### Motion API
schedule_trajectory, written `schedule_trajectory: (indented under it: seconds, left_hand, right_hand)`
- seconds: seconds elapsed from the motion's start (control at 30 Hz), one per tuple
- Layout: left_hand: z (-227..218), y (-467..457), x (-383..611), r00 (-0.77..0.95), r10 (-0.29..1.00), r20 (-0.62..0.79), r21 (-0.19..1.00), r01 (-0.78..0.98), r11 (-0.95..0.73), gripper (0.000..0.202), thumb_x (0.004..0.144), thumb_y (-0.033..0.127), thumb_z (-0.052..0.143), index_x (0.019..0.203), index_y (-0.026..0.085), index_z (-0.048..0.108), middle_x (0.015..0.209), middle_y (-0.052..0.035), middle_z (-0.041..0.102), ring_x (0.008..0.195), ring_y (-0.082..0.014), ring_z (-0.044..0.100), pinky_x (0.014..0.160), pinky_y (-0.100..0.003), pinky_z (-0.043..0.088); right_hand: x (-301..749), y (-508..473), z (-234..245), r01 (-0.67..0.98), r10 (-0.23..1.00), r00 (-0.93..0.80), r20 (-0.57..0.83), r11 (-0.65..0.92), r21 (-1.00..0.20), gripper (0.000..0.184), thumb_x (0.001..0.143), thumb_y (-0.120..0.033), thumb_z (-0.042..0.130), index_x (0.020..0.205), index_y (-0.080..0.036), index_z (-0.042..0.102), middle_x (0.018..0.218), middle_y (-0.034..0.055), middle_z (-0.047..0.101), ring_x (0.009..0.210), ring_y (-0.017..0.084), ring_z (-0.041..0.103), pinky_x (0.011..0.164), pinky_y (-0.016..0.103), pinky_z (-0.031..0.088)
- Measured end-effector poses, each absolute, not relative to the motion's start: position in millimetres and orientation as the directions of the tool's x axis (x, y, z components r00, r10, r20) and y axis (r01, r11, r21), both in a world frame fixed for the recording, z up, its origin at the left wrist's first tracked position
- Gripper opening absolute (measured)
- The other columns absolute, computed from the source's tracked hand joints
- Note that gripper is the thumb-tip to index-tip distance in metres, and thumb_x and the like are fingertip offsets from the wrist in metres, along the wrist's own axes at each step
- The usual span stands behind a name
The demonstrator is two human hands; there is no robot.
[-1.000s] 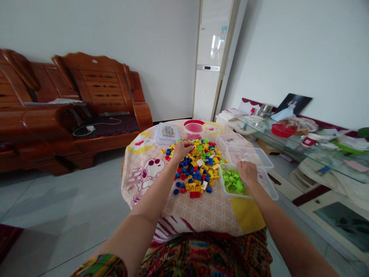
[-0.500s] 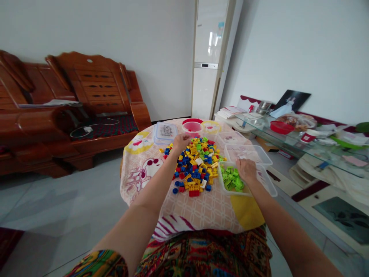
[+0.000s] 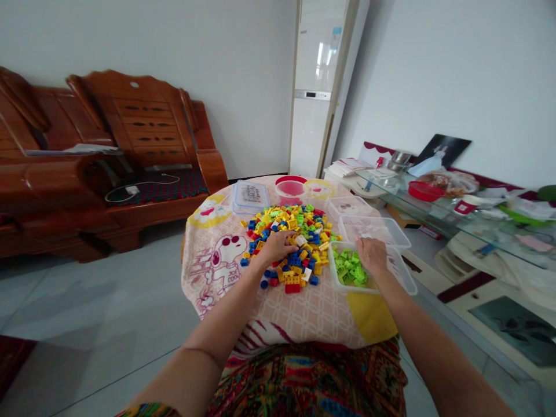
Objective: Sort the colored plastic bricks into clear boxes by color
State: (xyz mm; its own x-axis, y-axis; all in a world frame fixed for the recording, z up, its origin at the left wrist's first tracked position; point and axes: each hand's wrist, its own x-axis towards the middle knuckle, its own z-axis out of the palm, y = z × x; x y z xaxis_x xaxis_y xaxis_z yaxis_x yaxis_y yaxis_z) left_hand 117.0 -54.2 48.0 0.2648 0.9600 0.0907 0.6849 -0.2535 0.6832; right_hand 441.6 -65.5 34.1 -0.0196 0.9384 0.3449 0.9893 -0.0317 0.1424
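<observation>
A heap of toy building bricks (image 3: 299, 263) in yellow, blue, red, green and white covers the middle of the round table. My left hand (image 3: 277, 247) is over the heap's near-left part, thumb and fingers apart among the bricks; nothing shows held in it. To the right stands a clear plastic box (image 3: 341, 288) with light green bricks (image 3: 350, 267) in it. My right hand (image 3: 372, 255) is closed at this box's right side, on its rim; its fingertips are partly hidden.
Behind the box lies another clear container (image 3: 393, 233). A pink tub (image 3: 290, 190) and a blue-edged lid (image 3: 251, 197) sit at the back of the patterned tablecloth (image 3: 304, 318). Wooden seating (image 3: 143, 127) is left; a cluttered glass shelf (image 3: 438, 214) is right.
My left hand has come nearer and lower, from the far-left part of the heap to its near-left part, its fingers opening. My right hand stays at the box.
</observation>
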Motion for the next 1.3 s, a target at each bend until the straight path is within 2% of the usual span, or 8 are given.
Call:
schedule_trajectory:
  seconds: [0.17, 0.37, 0.53, 0.77, 0.87, 1.0, 1.17, 1.3]
  left_hand:
    - [44, -53, 103, 0.207, 0.978, 0.012, 0.852, 0.509, -0.119, 0.053, 0.079, 0.019, 0.069, 0.132, 0.014, 0.064, 0.066, 0.003, 0.069, 0.054, -0.0139, 0.065, 0.054, -0.023, 0.051]
    - [42, -57, 95, 0.127, 0.992, 0.008, 0.944, 0.325, -0.049, 0.019, 0.08, 0.024, 0.067, 0.094, 0.014, 0.074, 0.058, 0.0027, 0.065, 0.049, -0.0097, 0.061, 0.05, -0.019, 0.05]
    - [40, -57, 99, 0.131, 0.989, 0.066, 0.973, 0.209, -0.093, 0.016, 0.076, 0.028, 0.07, 0.084, 0.014, 0.072, 0.062, 0.0009, 0.067, 0.051, -0.0109, 0.062, 0.051, -0.021, 0.052]
    - [75, 8, 127, 0.06, 0.972, 0.227, 0.948, 0.213, -0.234, 0.015, 0.076, 0.021, 0.066, 0.087, 0.012, 0.073, 0.065, 0.0001, 0.069, 0.059, -0.0123, 0.065, 0.064, -0.026, 0.057]
    - [105, 51, 137, -0.091, 0.952, 0.293, 0.936, 0.231, -0.266, 0.027, 0.077, 0.015, 0.061, 0.101, 0.01, 0.073, 0.083, -0.0043, 0.074, 0.071, -0.0134, 0.069, 0.071, -0.025, 0.057]
    - [126, 71, 139, -0.164, 0.915, 0.37, 0.883, 0.367, -0.291, 0.051, 0.073, 0.011, 0.064, 0.124, 0.013, 0.068, 0.112, -0.0091, 0.075, 0.091, -0.017, 0.071, 0.079, -0.026, 0.057]
    - [100, 17, 130, 0.065, 0.901, 0.43, 0.75, 0.529, -0.396, 0.033, 0.079, 0.016, 0.064, 0.111, 0.013, 0.075, 0.102, -0.0071, 0.077, 0.093, -0.0188, 0.071, 0.089, -0.031, 0.056]
    - [68, -50, 130, 0.357, 0.823, 0.441, 0.641, 0.517, -0.568, 0.024, 0.085, 0.025, 0.064, 0.105, 0.018, 0.077, 0.105, -0.0079, 0.076, 0.093, -0.02, 0.071, 0.088, -0.033, 0.057]
  right_hand:
    - [442, -65, 34, 0.988, 0.938, -0.019, 0.347, -0.035, 0.15, 0.052, 0.106, -0.032, 0.029, 0.092, -0.011, 0.075, 0.091, 0.0167, 0.075, 0.088, 0.025, 0.066, 0.079, 0.035, 0.035]
    - [442, -64, 32, 0.989, 0.934, -0.024, 0.356, -0.029, 0.144, 0.055, 0.106, -0.032, 0.026, 0.092, -0.011, 0.075, 0.093, 0.0172, 0.076, 0.087, 0.024, 0.066, 0.081, 0.035, 0.036]
    - [440, -65, 34, 0.99, 0.937, -0.019, 0.348, -0.031, 0.139, 0.053, 0.106, -0.032, 0.029, 0.092, -0.011, 0.075, 0.091, 0.0169, 0.075, 0.087, 0.024, 0.066, 0.08, 0.035, 0.036]
    - [438, -67, 38, 0.991, 0.94, -0.009, 0.34, -0.038, 0.131, 0.051, 0.106, -0.031, 0.031, 0.091, -0.011, 0.075, 0.091, 0.0164, 0.076, 0.089, 0.024, 0.068, 0.081, 0.035, 0.037]
    - [438, -67, 36, 0.99, 0.94, -0.001, 0.342, -0.048, 0.135, 0.05, 0.105, -0.031, 0.032, 0.092, -0.011, 0.075, 0.093, 0.0165, 0.076, 0.089, 0.024, 0.068, 0.081, 0.034, 0.037]
    - [440, -66, 33, 0.99, 0.93, -0.002, 0.366, -0.051, 0.135, 0.049, 0.105, -0.032, 0.032, 0.092, -0.012, 0.075, 0.095, 0.0156, 0.076, 0.088, 0.024, 0.067, 0.081, 0.034, 0.037]
    - [442, -65, 32, 0.992, 0.933, -0.011, 0.36, -0.036, 0.124, 0.052, 0.106, -0.034, 0.03, 0.091, -0.013, 0.075, 0.092, 0.0153, 0.076, 0.089, 0.024, 0.067, 0.08, 0.034, 0.036]
    - [442, -65, 33, 0.991, 0.938, -0.017, 0.347, -0.031, 0.132, 0.052, 0.106, -0.033, 0.029, 0.09, -0.012, 0.074, 0.092, 0.0158, 0.076, 0.087, 0.024, 0.067, 0.079, 0.034, 0.035]
